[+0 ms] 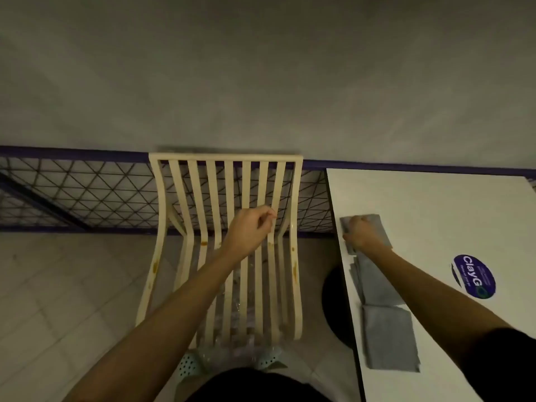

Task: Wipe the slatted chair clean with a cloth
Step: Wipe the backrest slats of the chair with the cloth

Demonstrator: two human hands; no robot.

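A cream slatted chair (185,198) stands in front of me, back against a wire fence, with brownish stains on its seat slats and side rails. My left hand (251,229) hovers over the seat near the backrest, fingers loosely curled, holding nothing. On the white table at the right lie three folded grey cloths in a row. My right hand (361,232) grips the far grey cloth (380,227) near the table's left edge. The middle cloth (374,282) and the near cloth (390,338) lie flat.
The white table (435,204) carries a round blue sticker (473,276). A blue-framed wire fence (72,192) runs behind the chair below a grey wall. A dark round base (335,303) sits under the table. The floor at the left is pale tile (58,285).
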